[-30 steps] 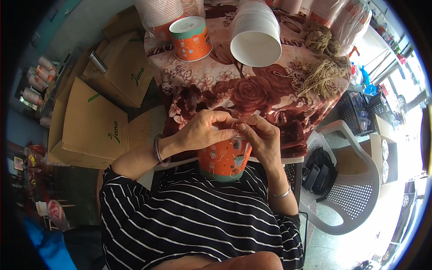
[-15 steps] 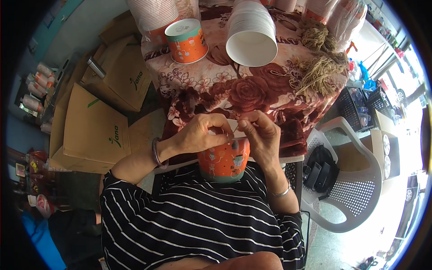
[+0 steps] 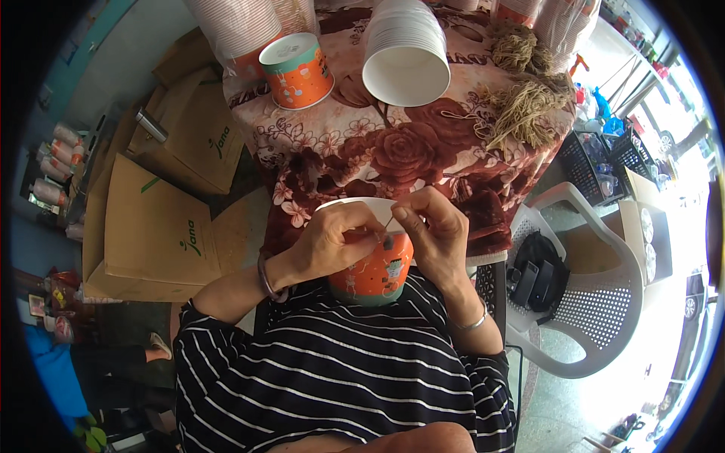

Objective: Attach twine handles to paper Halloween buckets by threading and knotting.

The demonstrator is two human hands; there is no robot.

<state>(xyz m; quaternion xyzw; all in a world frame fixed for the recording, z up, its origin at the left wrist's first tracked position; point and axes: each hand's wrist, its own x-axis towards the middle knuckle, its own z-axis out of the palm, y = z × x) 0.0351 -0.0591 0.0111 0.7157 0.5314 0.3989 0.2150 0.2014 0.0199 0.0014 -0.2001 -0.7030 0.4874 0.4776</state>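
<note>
An orange paper bucket (image 3: 372, 273) with a green base band and a white inside rests upright against my lap, its mouth up. My left hand (image 3: 340, 234) is pinched closed at the bucket's near rim. Opposite it, my right hand (image 3: 436, 230) is also pinched, thumb against forefinger. A short thin strand (image 3: 390, 223) spans between the fingertips, looking like the tan twine on the table. What lies deeper inside both pinches is hidden by the fingers.
The flowered tablecloth (image 3: 408, 155) holds an upside-down orange bucket (image 3: 302, 79), nested white buckets (image 3: 408, 75) and tan twine bundles (image 3: 529, 117). Cardboard boxes (image 3: 151, 234) stand left. At right, a plastic chair (image 3: 604, 309) carries a black bag (image 3: 538, 275). Someone in blue (image 3: 53, 370) is lower left.
The view has shifted slightly, so the table things sit further left. Both hands stay pinched at the rim, the left turned a little; more of the bucket's white inside shows. The person at left shows a foot.
</note>
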